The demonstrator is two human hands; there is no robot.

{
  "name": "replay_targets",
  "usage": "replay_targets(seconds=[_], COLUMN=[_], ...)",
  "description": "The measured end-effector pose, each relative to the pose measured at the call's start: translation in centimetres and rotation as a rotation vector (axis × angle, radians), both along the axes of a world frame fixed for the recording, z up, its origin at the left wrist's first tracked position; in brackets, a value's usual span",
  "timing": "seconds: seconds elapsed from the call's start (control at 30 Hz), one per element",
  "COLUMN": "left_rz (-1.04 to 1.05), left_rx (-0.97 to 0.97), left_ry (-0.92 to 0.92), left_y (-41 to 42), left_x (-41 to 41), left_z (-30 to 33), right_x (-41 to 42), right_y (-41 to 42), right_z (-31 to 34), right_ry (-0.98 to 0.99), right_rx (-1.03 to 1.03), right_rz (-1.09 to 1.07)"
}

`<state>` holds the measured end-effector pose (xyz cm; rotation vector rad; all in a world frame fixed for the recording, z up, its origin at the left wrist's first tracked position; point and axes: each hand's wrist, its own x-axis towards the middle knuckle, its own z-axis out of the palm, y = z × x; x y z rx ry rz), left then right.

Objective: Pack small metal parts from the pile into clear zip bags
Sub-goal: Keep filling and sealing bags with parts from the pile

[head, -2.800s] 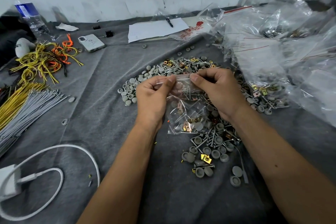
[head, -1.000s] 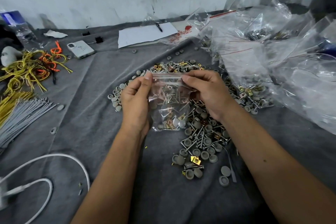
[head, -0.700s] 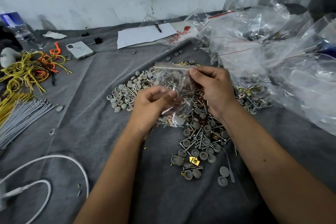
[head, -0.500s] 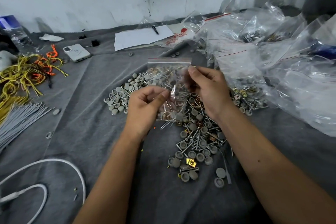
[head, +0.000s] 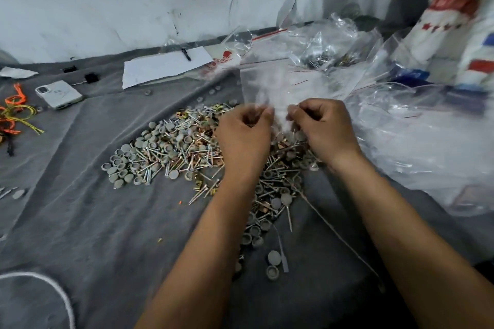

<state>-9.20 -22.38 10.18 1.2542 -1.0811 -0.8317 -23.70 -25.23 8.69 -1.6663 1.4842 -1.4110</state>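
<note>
From the head camera, the only view I have, I see my left hand [head: 244,132] and my right hand [head: 322,128] held close together above the pile [head: 171,152] of small metal parts on the grey cloth [head: 88,222]. Both hands have their fingers curled, pinching the lower edge of a clear zip bag [head: 270,83], which stands up above my knuckles with its red-lined mouth at the far, upper end; motion blur keeps me from seeing whether anything is inside it. Just to the right lies a heap of other clear bags [head: 401,125]. My worry is the film itself: it is thin and slippery, and if either pinch loosens, the bag could drop onto the pile and any parts in it could scatter through an unsealed mouth. The pointed pins in the pile could also pierce the plastic if I press the bag down on them. The bag could easily be confused with the neighbouring heap.
</note>
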Motion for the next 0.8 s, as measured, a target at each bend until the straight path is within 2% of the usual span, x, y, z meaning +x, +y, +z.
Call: replay_targets(seconds=[0.03,0.1,0.17,0.23,0.3,0.4,0.47,0.57,0.67,0.8], left_rz=[0.051,0.222,0.283,0.091,-0.107,-0.138,-0.123,-0.077,-0.058,-0.052], left_rx=[0.002,-0.079,-0.218,-0.195,-0.087,-0.035,-0.047,-0.041,-0.035,-0.007], left_ry=[-0.045,-0.257,-0.485,-0.654,-0.759,-0.79,-0.876,-0.98,-1.01,-1.024], left_y=[-0.4,-1.3,-1.6,-2.0,-2.3,-2.7,-2.8,-3.1,-3.1,-3.0], left_x=[-1.5,-3.9,-5.8,-7.9,-9.3,-9.7,-9.8,-9.9,-10.1,-10.3], left_z=[0.4,0.9,0.9,0.1,-0.9,-2.0,-2.5,-3.2,-3.1,-2.6], right_x=[-1.2,-3.0,-4.0,-4.7,-5.2,-5.7,-6.6,-8.8,-10.3,-11.3], right_y=[-0.4,-1.3,-2.2,-2.8,-3.2,-3.2,-2.6,-1.3,0.0,1.1], right_z=[0.3,0.5,0.2,-0.5,-0.8,-0.5,-0.5,-0.7,-0.6,-0.5], right_ry=[0.004,0.039,0.241,0.456,0.53,0.531,0.526,0.646,0.774,0.705], right_rx=[-0.005,-0.018,0.005,0.104,0.156,0.159,0.151,0.148,0.318,0.454], right_rz=[-0.059,-0.163,-0.234,-0.296,-0.344,-0.359,-0.358,-0.396,-0.331,-0.186])
